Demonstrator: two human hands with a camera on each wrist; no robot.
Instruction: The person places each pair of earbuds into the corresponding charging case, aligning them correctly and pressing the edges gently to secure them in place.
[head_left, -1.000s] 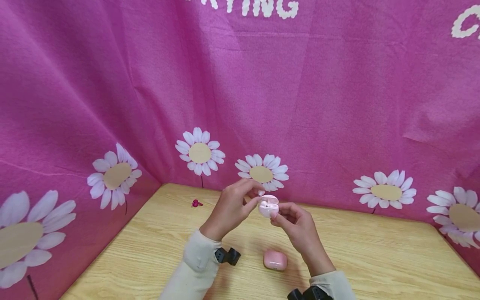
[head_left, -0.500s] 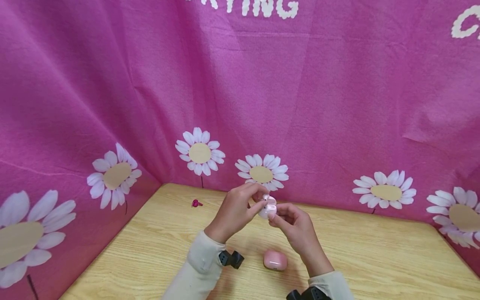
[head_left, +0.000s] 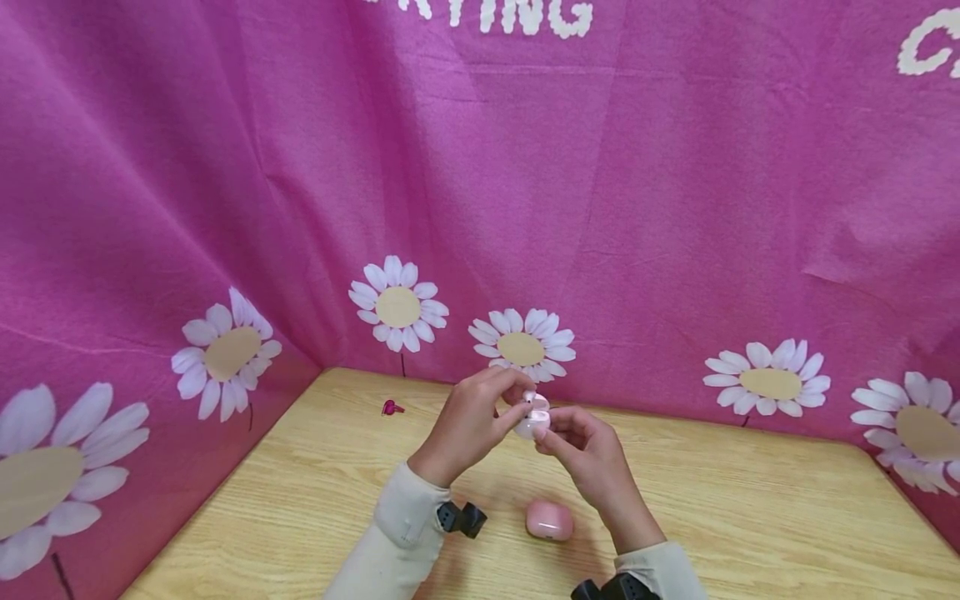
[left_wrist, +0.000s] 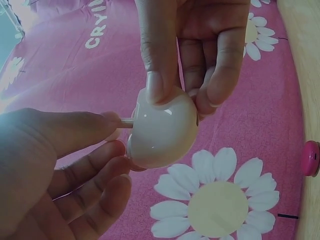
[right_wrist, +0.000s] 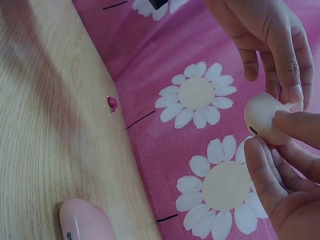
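As the right hand (head_left: 588, 454) grips an earbud case (left_wrist: 166, 131), the left hand (head_left: 468, 423) pinches an earbud (left_wrist: 127, 121).
Case lies at left hand's three o'clock.

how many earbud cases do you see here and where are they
2. A glossy, rounded, pale case is held in the right hand; a glossy, rounded, pink case sits on the light wood-grain table. Others could be hidden.

2 cases (head_left: 550, 521), 2 cams (head_left: 472, 520), min. 2 buds (head_left: 392, 407) vis.
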